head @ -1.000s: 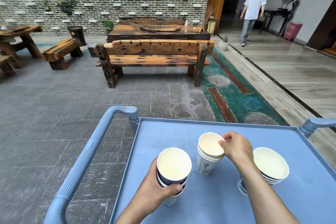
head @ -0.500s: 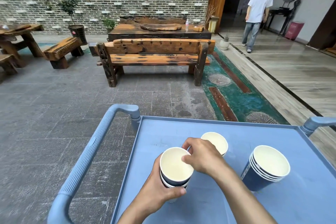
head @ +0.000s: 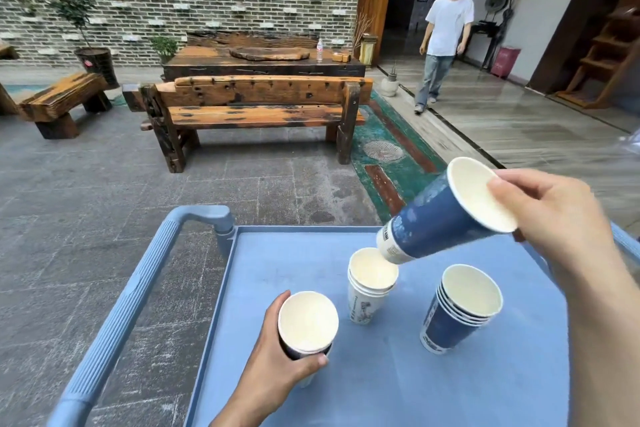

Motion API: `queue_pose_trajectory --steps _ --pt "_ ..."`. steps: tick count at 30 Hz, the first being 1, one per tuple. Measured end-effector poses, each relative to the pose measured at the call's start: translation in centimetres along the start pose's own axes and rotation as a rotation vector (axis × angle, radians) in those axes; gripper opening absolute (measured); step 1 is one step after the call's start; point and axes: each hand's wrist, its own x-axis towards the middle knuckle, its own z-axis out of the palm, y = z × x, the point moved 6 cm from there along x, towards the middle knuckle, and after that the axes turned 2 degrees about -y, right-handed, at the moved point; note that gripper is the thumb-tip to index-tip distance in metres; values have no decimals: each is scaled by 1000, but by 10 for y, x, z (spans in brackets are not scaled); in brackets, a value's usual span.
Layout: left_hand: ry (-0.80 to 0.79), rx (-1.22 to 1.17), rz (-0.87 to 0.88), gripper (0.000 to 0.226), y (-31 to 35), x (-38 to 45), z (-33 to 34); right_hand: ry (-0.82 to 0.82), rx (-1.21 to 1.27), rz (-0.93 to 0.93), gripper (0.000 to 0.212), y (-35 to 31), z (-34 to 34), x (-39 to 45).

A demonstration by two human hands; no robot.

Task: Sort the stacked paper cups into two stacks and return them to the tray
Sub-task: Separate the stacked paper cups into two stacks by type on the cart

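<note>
Grey paving, a brick wall and a rough wooden seat (head: 256, 107) fill the background; a person in a white shirt (head: 445, 31) stands at the doorway on the right. Foreground: blue tray (head: 346, 392) of a cart with a ribbed handle (head: 121, 308) on its left side. Left hand (head: 277, 367) is wrapped around a short mixed stack (head: 307, 326) near the tray's left edge, fingers closed on its wall; the top cup is dark blue, a white one showing below. Right hand (head: 554, 211) holds a single blue cup (head: 446, 215) raised above the tray and tilted, mouth toward the camera, fingers pinching its rim. Its base overlaps the rim of the white stack (head: 369, 291) in this view; contact cannot be told. Blue stack (head: 457, 312) stands upright on the tray to the right, apart from the white stack.
</note>
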Motion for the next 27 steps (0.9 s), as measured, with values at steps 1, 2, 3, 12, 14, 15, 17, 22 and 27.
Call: queue_pose_trajectory --steps 1,2,3,12,14,15,17,22,27 --pt "3 -2 6 100 -1 1 3 73 -14 43 18 12 -19 -1" --pt "10 -6 12 98 -2 2 4 134 -34 87 22 24 -33 -2" --pt "11 -11 17 97 -3 4 7 183 -61 125 26 36 -46 -4" --pt "-10 -69 37 88 -7 8 12 144 -289 369 18 103 -42 -19" --pt "-16 -67 35 87 -8 7 12 91 -337 396 17 113 -27 -19" --pt "-16 -69 33 88 -9 7 12 63 -357 409 16 118 -20 -19" --pt "-17 -74 30 89 -9 7 11 2 -384 449 17 130 -4 -21" --pt "-32 -72 16 88 -8 2 8 -121 -467 501 22 157 32 -32" --pt "-44 -37 1 87 -1 -2 9 21 -536 501 41 148 24 -31"
